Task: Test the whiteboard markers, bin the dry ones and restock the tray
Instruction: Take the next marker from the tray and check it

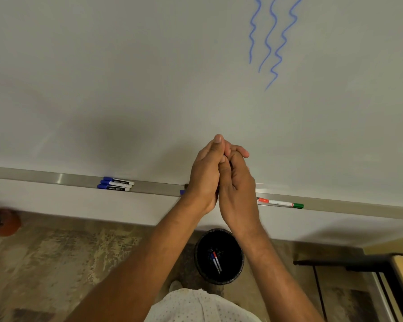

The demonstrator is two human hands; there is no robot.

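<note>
A mottled brown and grey floor [56, 259] runs up to a pale wall that carries a large whiteboard [126, 77].

Nearest, at the bottom edge of the view, shows a white dotted shirt [196, 307], with both bare forearms reaching up from it. On the floor just beyond stands a round black waste bin [199, 263]; inside it lie a few thin markers [216, 261], one with a red end and one with a blue end. At the right edge are a dark-framed chair or table and a strip of pale wood, partly cut off.

The left hand [204, 177] and right hand [236, 184] are pressed together in front of the long silver metal tray [44, 176] along the whiteboard's lower edge, fingers folded over each other; whether they hold a marker between them cannot be told. A small blue tip [182, 192] peeks out on the tray just left of the left wrist.

On the tray's left part lie three blue-capped whiteboard markers [115, 183], side by side and touching. Right of the hands lies a white marker with an orange-red end and a green end [280, 202].

Farthest, near the whiteboard's top right, are three wavy blue lines [269, 38].
</note>
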